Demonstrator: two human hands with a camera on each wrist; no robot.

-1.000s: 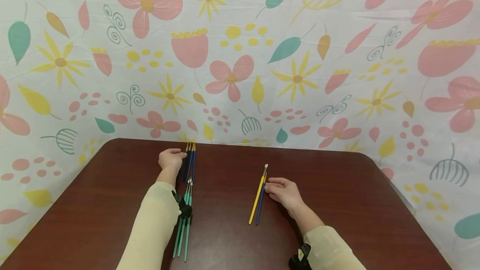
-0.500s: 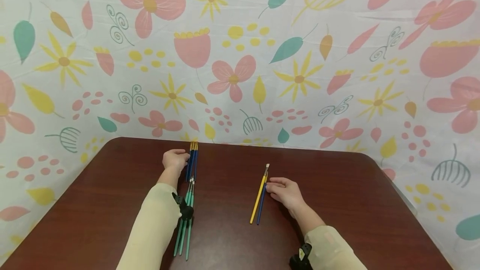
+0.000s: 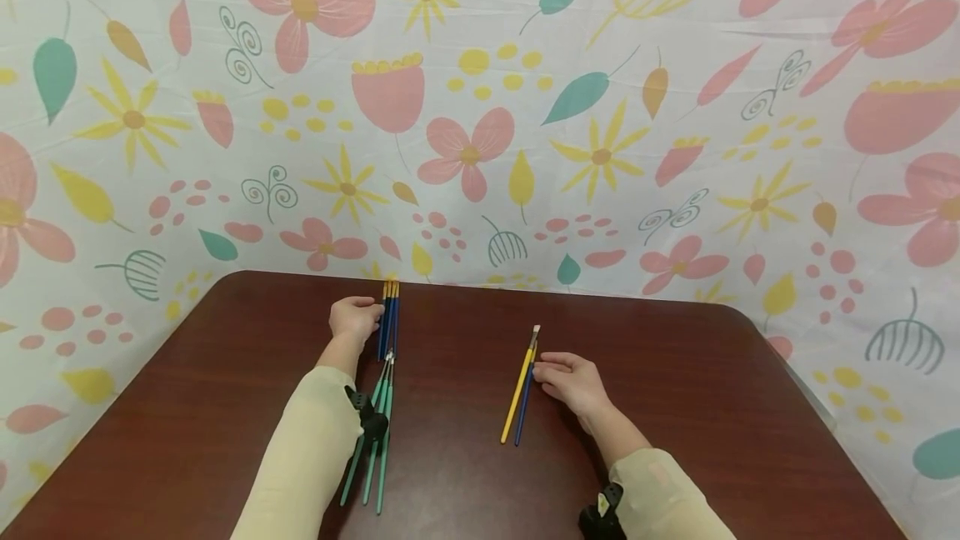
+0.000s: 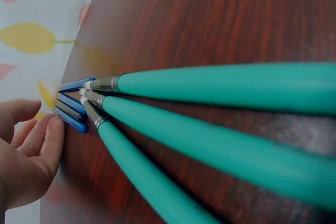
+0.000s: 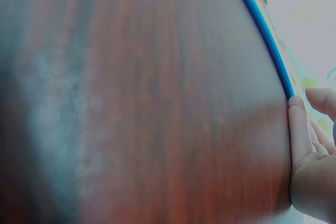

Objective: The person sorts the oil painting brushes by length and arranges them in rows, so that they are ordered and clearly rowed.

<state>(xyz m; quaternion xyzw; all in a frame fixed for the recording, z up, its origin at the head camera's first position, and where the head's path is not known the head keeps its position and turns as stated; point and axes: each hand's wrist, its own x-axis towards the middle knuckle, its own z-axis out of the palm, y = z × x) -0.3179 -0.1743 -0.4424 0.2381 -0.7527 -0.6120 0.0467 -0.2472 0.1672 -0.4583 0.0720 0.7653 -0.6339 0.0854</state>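
Observation:
In the head view my left hand [image 3: 355, 318] lies at the far left of the table, its fingertips against the left side of several blue paintbrushes [image 3: 388, 323] with golden ferrules. The left wrist view shows this hand [image 4: 29, 156] with thumb and fingers apart, not wrapped round any brush. Three green paintbrushes [image 3: 385, 440] fan out nearer, pale tips against the blue handles' ends. My right hand [image 3: 572, 382] rests on the table, fingertips touching a blue paintbrush [image 3: 525, 407]. A yellow paintbrush [image 3: 517, 403] lies along that one's left side. In the right wrist view, its fingers [image 5: 298, 129] meet the blue handle's side.
The dark red-brown table [image 3: 450, 457] ends in front of a flower-printed cloth [image 3: 480, 107]. A black wrist camera [image 3: 369, 419] on the left sleeve hangs over the green brushes, and another camera [image 3: 602, 515] sits on the right wrist.
The far blue brushes have been drawn closer together beside my left hand. The green brushes' near ends have spread slightly. My right hand stays beside the blue and yellow brushes.

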